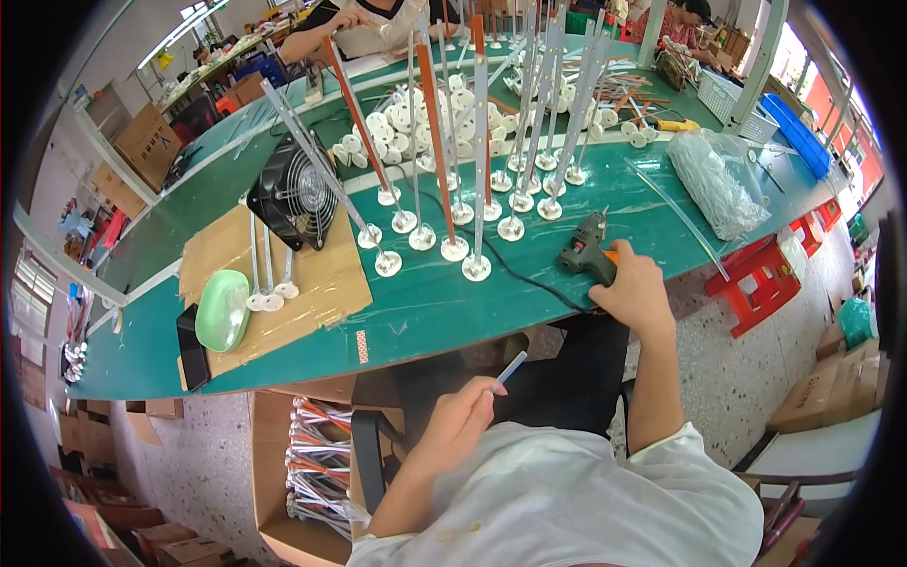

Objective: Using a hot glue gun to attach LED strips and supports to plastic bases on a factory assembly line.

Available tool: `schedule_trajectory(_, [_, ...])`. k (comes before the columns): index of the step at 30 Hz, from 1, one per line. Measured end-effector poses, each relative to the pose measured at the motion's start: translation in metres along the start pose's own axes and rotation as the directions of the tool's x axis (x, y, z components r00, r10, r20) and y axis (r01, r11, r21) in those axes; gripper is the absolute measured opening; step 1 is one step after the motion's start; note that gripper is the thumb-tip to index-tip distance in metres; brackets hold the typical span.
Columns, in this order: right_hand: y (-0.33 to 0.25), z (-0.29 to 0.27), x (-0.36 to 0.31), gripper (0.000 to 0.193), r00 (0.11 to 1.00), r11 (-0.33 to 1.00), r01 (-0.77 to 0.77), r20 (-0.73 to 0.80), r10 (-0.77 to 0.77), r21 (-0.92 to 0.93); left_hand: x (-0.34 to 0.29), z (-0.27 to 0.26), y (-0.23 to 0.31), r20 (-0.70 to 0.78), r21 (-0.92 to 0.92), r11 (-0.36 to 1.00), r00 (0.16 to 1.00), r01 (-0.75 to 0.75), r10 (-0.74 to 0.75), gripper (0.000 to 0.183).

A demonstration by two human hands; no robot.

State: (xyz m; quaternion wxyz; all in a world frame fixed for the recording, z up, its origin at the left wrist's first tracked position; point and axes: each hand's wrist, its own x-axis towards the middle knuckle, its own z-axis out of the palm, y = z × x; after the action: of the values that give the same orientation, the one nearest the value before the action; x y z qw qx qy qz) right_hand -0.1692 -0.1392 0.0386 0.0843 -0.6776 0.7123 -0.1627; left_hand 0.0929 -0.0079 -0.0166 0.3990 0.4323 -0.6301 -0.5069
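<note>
I have the right hand (pixel 635 288) out over the table (pixel 453 317), at the end of a nearly straight forearm. The glue gun (pixel 583 246) lies just left of its fingers, nozzle pointing away from me. Thumb and forefinger curve around the handle end, the thumb nearer me; I cannot tell whether they are clamped on it or only loosely about it.

My left hand (pixel 460 416) hangs nearer, off the table's edge and in front of the shirt, with the elbow bent and the forearm slanting up to the right. Its fingers are closed on a pale stick (pixel 512 367), which pokes out beyond the fingertips, tilted up and to the right.

Left of the right hand, past the gun, I see the strips (pixel 480 189) standing on round white bases. A black cord (pixel 518 276) runs between them and that hand. Right of it and farther out sits a clear bag (pixel 720 184). Up and left of the left hand are a green dish (pixel 224 312) and a fan (pixel 295 184).
</note>
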Motion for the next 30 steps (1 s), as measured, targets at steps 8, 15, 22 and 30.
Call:
schedule_trajectory(8, [0.023, 0.020, -0.005, 0.043, 0.995, 0.775, -0.033, -0.050, 0.083, 0.630, 0.012, 0.009, 0.008, -0.088, 0.020, 0.991, 0.988, -0.129, 0.130, 0.016])
schedule_trajectory(15, [-0.026, 0.014, -0.069, 0.028, 0.988, 0.366, 0.007, -0.062, 0.139, 0.931, 0.035, 0.020, 0.050, -0.166, 0.252, 0.954, 0.964, -0.164, 0.209, 0.018])
schedule_trajectory(22, [-0.033, 0.016, -0.082, 0.031, 0.995, 0.391, 0.037, -0.070, 0.071, 0.920, 0.044, 0.033, 0.053, -0.209, 0.371, 0.892, 0.912, -0.259, 0.352, 0.020])
schedule_trajectory(30, [-0.033, 0.022, -0.086, 0.034, 0.988, 0.443, 0.128, -0.151, 0.016, 0.887, 0.040, 0.036, 0.054, -0.242, 0.461, 0.849, 0.883, -0.259, 0.401, 0.010])
